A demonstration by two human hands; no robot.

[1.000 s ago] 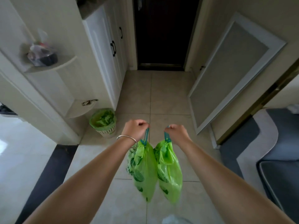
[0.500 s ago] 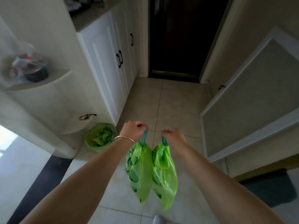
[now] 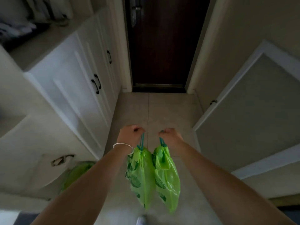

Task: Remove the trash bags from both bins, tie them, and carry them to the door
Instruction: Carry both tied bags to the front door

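At the far left we pass the white cabinet [image 3: 69,82], and low beside it a green-lined bin [image 3: 76,174] sits on the floor, partly hidden by our left forearm; our left hand [image 3: 129,133] is curled shut, its fingers [image 3: 138,129] closed around the teal drawstring of the left trash bag [image 3: 141,177], which hangs straight down below the fist, its long axis vertical, clear of the floor; just beside it and touching along one flank hangs the right trash bag [image 3: 167,179], its own teal drawstring pinched in the closed fingers [image 3: 165,131] of our right hand [image 3: 171,137]; both bags are cinched at the neck, so we judge the tying done and the carrying under way; what the coming move turns on is the door [image 3: 162,46], which lies dead ahead of both fists at the end of the tiled floor [image 3: 170,111], with bare tile between; the two hands are level and about equally near it, so neither bag leads; we judge that we need only walk on and set both down at the threshold; to the right a pale framed panel [image 3: 251,111] narrows the passage, near the right bag's path.
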